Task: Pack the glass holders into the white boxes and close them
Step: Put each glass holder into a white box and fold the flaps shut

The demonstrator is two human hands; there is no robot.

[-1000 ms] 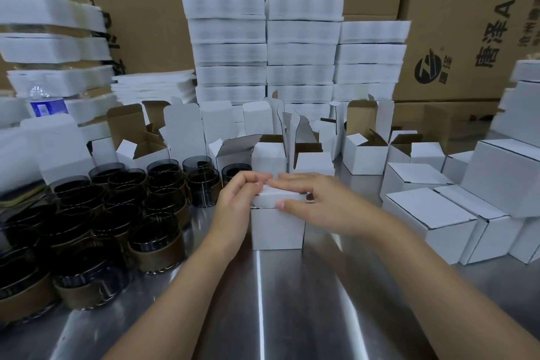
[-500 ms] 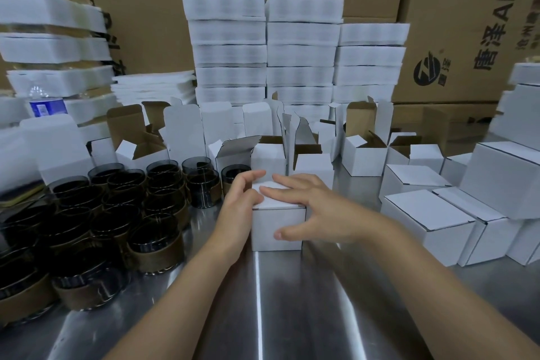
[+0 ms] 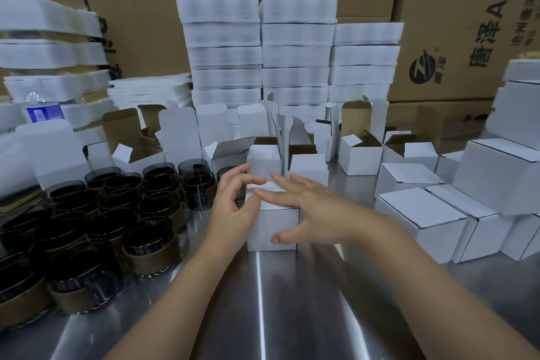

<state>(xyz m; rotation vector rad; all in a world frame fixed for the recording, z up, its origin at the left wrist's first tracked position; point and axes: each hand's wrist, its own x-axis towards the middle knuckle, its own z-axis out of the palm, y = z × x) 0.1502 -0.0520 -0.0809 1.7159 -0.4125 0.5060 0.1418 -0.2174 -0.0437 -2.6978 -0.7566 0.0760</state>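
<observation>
Both hands on one closed white box (image 3: pixel 274 225) at the middle of the steel table (image 3: pixel 292 301).

The right hand (image 3: pixel 315 207) lies released over the box from 3 o'clock, its fingers (image 3: pixel 280 181) straight and spread flat across the lid, thumb touching the front face. The left hand (image 3: pixel 233 207) comes in from 9 o'clock with curled fingers at the lid's left edge; whether it pinches that edge or only touches it, I cannot tell, as the fingertips blur against the white card. The glass holders (image 3: pixel 117 213), dark cups with brown bands, stand crowded at 9 o'clock, near the box. Finished closed boxes (image 3: pixel 420 213) sit at 3 o'clock. Open boxes (image 3: pixel 359 155) with raised flaps stand at 12 o'clock, and behind them are stacks of white foam trays (image 3: pixel 295 52) against brown cartons (image 3: pixel 146 23).
</observation>
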